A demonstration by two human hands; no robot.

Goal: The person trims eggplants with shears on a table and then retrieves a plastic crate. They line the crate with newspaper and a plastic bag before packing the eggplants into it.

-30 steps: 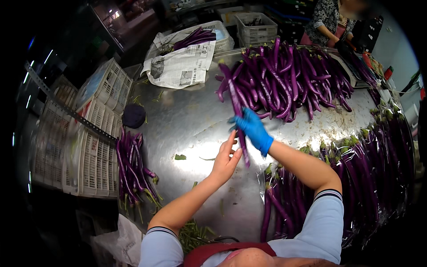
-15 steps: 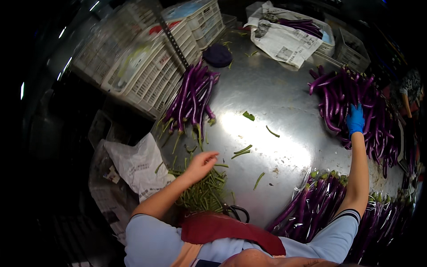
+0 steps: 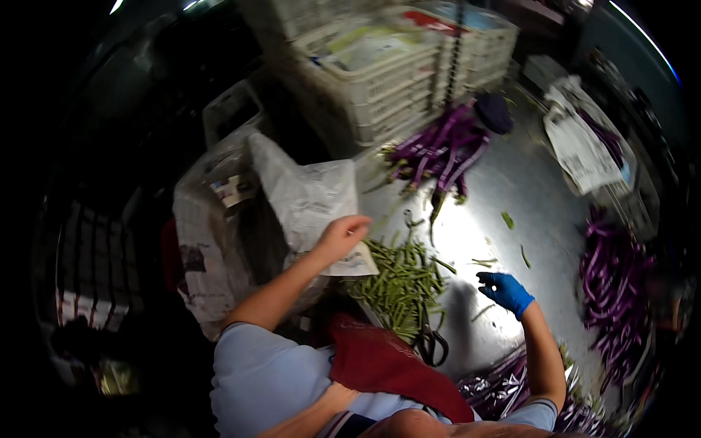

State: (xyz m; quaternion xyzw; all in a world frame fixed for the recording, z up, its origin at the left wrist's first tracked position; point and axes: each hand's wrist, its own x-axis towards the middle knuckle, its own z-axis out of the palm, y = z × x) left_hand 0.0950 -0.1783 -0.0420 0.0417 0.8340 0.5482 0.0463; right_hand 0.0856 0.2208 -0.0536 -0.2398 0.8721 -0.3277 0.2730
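Observation:
My bare left hand (image 3: 345, 237) hovers in front of the white printed paper (image 3: 319, 191), beside a heap of cut green stems (image 3: 400, 281). Its fingers bend loosely, and I see nothing in them. My right hand (image 3: 505, 293), in a blue glove, is over the metal table (image 3: 478, 215) with thumb and fingers apart and nothing visible between them. Black-handled scissors (image 3: 437, 350) lie at the near edge of the stems. Long purple eggplants (image 3: 442, 150) lie in a bunch beyond my hands, and a larger pile of eggplants (image 3: 615, 281) is on the right.
White plastic crates (image 3: 394, 98) stand behind the far bunch, with a dark round cap-like thing (image 3: 494, 112) nearby. At the far right is a paper-lined crate (image 3: 584, 150). Plastic-wrapped eggplants (image 3: 496, 387) lie by the near edge. Loose stems (image 3: 526, 255) are scattered on the metal.
The view has swung left. My right hand has left the eggplant pile and come back toward the middle of the table. My left hand has shifted from above the stems to the paper's edge.

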